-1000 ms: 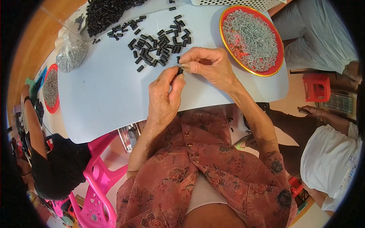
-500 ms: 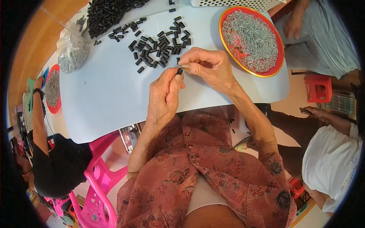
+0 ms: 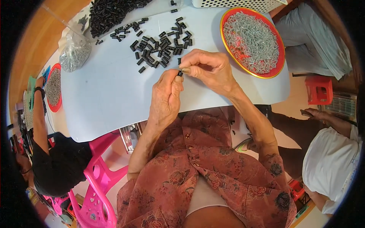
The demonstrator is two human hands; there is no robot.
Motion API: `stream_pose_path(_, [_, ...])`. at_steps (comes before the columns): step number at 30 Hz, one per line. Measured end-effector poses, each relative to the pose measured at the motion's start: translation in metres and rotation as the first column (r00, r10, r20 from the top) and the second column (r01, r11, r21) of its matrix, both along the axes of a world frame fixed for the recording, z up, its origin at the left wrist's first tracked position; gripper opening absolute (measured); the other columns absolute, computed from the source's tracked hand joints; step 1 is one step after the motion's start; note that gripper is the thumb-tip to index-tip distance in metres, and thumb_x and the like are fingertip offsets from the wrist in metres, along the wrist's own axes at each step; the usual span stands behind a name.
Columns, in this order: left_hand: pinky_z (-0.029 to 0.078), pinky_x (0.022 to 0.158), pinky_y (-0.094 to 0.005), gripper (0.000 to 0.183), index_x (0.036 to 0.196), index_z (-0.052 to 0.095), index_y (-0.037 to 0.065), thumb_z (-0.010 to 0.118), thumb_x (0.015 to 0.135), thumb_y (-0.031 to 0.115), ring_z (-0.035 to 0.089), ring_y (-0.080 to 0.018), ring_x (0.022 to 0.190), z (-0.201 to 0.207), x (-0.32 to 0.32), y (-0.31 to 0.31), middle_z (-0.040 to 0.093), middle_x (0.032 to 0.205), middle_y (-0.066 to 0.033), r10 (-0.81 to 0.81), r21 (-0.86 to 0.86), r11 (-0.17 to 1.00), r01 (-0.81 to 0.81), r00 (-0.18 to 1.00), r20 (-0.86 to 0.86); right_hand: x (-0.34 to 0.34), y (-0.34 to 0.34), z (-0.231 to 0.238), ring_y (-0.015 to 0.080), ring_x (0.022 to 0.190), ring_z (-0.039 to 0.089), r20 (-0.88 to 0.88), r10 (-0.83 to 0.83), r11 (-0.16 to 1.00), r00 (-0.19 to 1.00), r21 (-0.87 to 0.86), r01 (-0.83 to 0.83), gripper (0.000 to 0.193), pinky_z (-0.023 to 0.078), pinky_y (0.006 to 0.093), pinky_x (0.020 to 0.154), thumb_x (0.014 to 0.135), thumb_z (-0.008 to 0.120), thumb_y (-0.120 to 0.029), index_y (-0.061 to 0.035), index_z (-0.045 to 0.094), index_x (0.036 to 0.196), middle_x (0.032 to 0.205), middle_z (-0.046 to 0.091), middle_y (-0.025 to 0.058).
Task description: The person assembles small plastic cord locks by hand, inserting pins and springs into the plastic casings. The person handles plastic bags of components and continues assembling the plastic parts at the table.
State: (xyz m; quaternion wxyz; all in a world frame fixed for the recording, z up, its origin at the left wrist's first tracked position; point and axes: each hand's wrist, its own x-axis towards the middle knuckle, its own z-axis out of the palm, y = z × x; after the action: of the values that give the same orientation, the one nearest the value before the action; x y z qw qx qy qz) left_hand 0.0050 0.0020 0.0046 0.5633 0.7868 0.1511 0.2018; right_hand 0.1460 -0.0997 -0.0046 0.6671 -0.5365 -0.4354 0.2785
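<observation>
On the pale table (image 3: 114, 98), a small black piece (image 3: 180, 73) sits pinched between the left hand (image 3: 165, 97) and right hand (image 3: 207, 68), fingertips meeting, with loose black pieces (image 3: 161, 43) just beyond the grip.

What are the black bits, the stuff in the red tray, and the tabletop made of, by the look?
Black pieces: likely matte plastic, dull, no glint. Tray fill: probably small metal parts, silvery-grey with bright specks. Red tray: glossy with a gold rim, plastic or enamelled metal, unclear. Tabletop: smooth pale sheet, perhaps laminate or plastic.
</observation>
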Motion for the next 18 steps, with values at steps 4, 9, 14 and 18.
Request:
stream_pose_path(4, [0.042,0.059,-0.0356,0.016,0.095,0.051,-0.002,0.044,0.096,0.012,0.051,-0.0227,0.062,-0.005,0.0,0.002,0.05,0.073,-0.0135,0.004,0.066,0.998,-0.004,1.0,-0.001,-0.002,0.003,0.002,0.0088,0.076,0.057,0.083,0.014,1.0,0.996,0.005,-0.014,0.012,0.048,0.0237,0.067,0.082,0.064,0.002,0.001,0.068,0.094,0.087,0.063,0.0051])
stream_pose_path(9, [0.044,0.062,-0.0326,0.02,0.095,0.054,-0.003,0.043,0.097,0.014,0.053,-0.0173,0.066,0.003,0.0,0.006,0.056,0.071,-0.01,-0.028,-0.036,0.999,0.027,0.998,-0.05,-0.005,-0.001,0.004,0.0106,0.076,0.057,0.022,0.011,0.998,1.0,-0.061,-0.009,0.026,0.049,0.0246,0.069,0.079,0.065,0.002,-0.0017,0.065,0.104,0.093,0.062,0.0065])
stream_pose_path(14, [0.045,0.07,-0.024,0.024,0.098,0.059,-0.004,0.046,0.097,0.016,0.054,-0.0098,0.072,0.006,0.003,0.007,0.061,0.075,-0.0038,0.036,-0.254,0.967,-0.029,0.999,0.025,-0.011,0.003,0.017,0.0168,0.083,0.06,0.398,-0.08,0.99,0.914,-0.071,0.118,0.046,0.05,0.027,0.073,0.071,0.072,-0.004,-0.0054,0.061,0.115,0.107,0.059,0.0066])
stream_pose_path(18, [0.043,0.068,-0.0224,0.023,0.095,0.06,-0.005,0.048,0.096,0.014,0.049,-0.0063,0.073,0.009,0.003,0.006,0.056,0.073,0.0001,0.041,-0.271,0.962,-0.045,0.999,-0.02,-0.01,0.003,0.013,0.0177,0.081,0.061,0.45,-0.086,0.988,0.889,-0.078,0.135,0.044,0.051,0.0283,0.072,0.07,0.073,-0.003,-0.0043,0.062,0.113,0.105,0.06,0.0075])
